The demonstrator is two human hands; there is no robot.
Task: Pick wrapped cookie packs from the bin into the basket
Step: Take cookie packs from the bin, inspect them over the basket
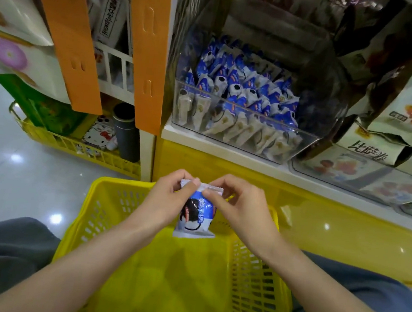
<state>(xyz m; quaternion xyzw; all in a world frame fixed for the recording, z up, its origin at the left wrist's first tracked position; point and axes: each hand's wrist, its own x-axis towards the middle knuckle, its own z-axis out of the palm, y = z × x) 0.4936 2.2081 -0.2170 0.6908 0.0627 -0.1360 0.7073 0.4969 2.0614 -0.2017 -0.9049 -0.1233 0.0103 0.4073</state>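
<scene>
One pack in play right now: a blue-and-white wrapped cookie pack (pixel 195 214), held up over the yellow basket (pixel 110 197), toward the basket's far rim. Both hands are on it. The left hand (pixel 168 197) pinches the crimped seal along the top at its left end with thumb and forefinger, and the right hand (pixel 240 207) pinches the same strip just to the right. So both grips are closed on the pack, and it hangs from that strip, clear of the basket floor as far as I can tell.

The other packs (pixel 241 89) sit in the clear bin (pixel 309 145) on the shelf at the far side, a bit right of the basket. They're piled loosely, with some leaning against the bin's near wall.

Handling-wise, my guess is it's very light. The wrapper looks like thin crinkly film, probably a bit slick, and the cookie inside would likely crack if squeezed (a sandwich cookie, going by the picture on the wrapper). The flat seal at either end is the spot to grab — you get purchase without pressing on the cookie. One hand would be plenty for it. To finish, I'd lower it a little and let go — no tossing.
</scene>
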